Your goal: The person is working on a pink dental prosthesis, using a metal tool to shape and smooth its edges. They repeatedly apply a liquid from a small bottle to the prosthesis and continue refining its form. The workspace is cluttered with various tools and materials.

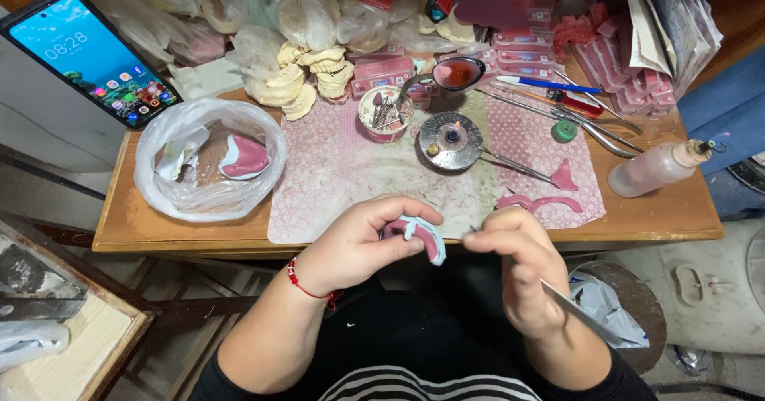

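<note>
Wooden and crowded, the tabletop (661, 214) carries a small lit burner (451, 139), plaster tooth molds (307, 78) and a plastic bag (209, 158). Just in front of its edge, the left hand (358, 245) is closed around a pink-and-white denture mold (418, 235). The right hand (518, 269) pinches a thin metal tool (578, 313), its tip close to the mold. A hard push could chip the soft pink wax, or the sharp tip could slip and poke a finger.
</note>
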